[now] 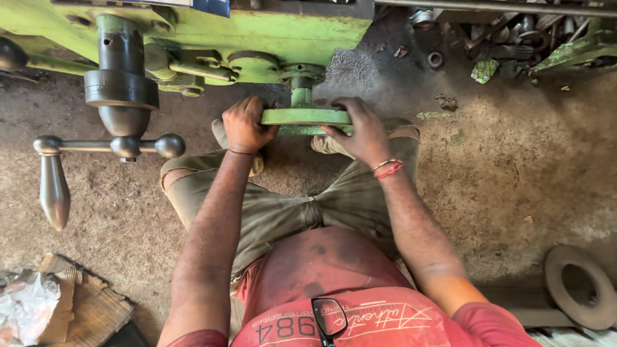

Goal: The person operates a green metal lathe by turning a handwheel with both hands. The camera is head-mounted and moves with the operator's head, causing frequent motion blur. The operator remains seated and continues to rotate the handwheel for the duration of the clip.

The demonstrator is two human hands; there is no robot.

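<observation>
Green handwheel lies flat, seen edge-on, on a short green shaft under the machine; gripped at both ends.

The green handwheel is covered at both ends by the left hand and right hand. The green machine runs off the top edge. The feet are hidden beneath it, and the scrap pile is perhaps too cluttered to sort.
</observation>
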